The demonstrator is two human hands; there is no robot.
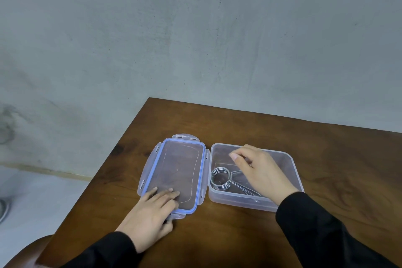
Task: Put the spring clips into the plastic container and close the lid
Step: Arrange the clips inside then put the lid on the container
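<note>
We are working at the far left corner of the wooden table (239, 235), where the lid (176, 172) and the clear plastic box (289, 172) lie side by side, almost touching along their long edges. The lid rests flat, inner side up it seems, with its blue seal showing and its latches splayed outward.

Our left hand (150, 217) lies on the near end of the lid, fingers pressed together and flat on the plastic, the thumb tucked by the near latch. We judge that it steadies the lid and stands ready to lift it across to the box.

Our right hand (258, 172) hovers over the open box, fingers loosely curled and pointing toward the far left corner of the box. We cannot tell whether it pinches anything; nothing shows between the fingertips.

One spring clip (220, 178) lies inside the box at its near left corner, coil on end, wire handles running toward the near wall under our wrist. Whether more clips lie beneath the hand is hidden. No clips remain on the table, so closing looks next.
</note>
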